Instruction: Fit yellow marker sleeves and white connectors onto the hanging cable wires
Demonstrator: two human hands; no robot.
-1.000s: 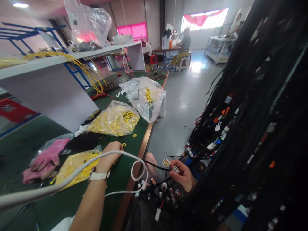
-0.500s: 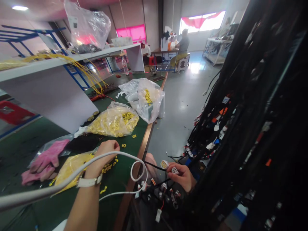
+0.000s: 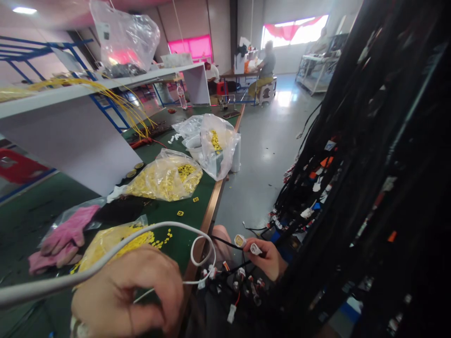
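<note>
My left hand (image 3: 130,288) is large in the near left, over the green bench edge. Its fingers curl round with thumb and forefinger drawn together; whatever they pinch is hidden. A grey-white cable (image 3: 141,231) loops across the view in front of it. My right hand (image 3: 269,260), lower centre, grips a white wire connector (image 3: 255,249) at its fingertips. Beside that, against the fingers, a second white connector (image 3: 240,241) shows a yellow insert. Behind my left hand, small yellow clips (image 3: 165,238) spill from an open plastic bag (image 3: 102,239) on the bench.
A bag of yellow pieces (image 3: 158,180) and a bag-lined tub (image 3: 220,150) stand farther along the bench. Pink gloves (image 3: 72,230) lie at left. Bundled black cables (image 3: 338,169) with connectors hang at right. More connectors (image 3: 243,277) dangle below my right hand. Two people sit in the background.
My left hand has drawn back from the loose yellow clips toward the camera and down. My right hand stays in nearly the same place with its connectors.
</note>
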